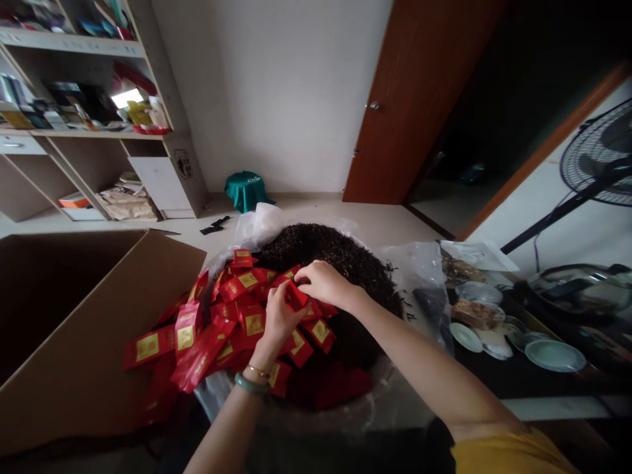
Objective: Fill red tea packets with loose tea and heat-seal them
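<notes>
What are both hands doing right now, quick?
Left hand: closed on a red packet.
Right hand: fingers curled at the packet's opening; can't tell if they're shut or holding anything.

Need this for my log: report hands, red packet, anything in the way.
Left hand holding open red packet. Right hand at its mouth, grip unclear. Other red packets crowd close; dark heap just beyond.

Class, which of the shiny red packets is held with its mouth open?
The red packet gripped by the bare left hand, its mouth open beside the bare right hand; the other red packets lie heaped, neither hand gripping them.
</notes>
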Demonstrator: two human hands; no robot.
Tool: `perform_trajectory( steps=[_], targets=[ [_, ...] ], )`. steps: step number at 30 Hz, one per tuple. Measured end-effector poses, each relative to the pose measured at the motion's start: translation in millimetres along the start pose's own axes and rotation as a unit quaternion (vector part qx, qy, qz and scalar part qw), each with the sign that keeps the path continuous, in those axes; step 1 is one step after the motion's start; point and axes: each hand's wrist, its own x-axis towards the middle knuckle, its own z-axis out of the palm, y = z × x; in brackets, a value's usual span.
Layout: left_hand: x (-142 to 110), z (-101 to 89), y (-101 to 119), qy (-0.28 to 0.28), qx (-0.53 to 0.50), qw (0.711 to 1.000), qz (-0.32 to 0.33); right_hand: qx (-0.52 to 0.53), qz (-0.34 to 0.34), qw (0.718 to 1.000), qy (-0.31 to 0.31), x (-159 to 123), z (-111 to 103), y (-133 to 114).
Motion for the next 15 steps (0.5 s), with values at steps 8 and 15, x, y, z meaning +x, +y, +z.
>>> perform_trajectory(
  steps=[8, 15],
  targets=[
    [3.9, -5.0, -3.6, 0.025, -0.012, 0.999, -0.04, 0.07, 0.141, 0.988, 0.004, -8.0, 16.2, 55.7],
    [7.0, -6.3, -3.7, 0.023, -0.024, 0.999, -0.041, -0.023, 0.248, 0.967, -0.061, -12.2, 85.0, 101.8]
  ],
)
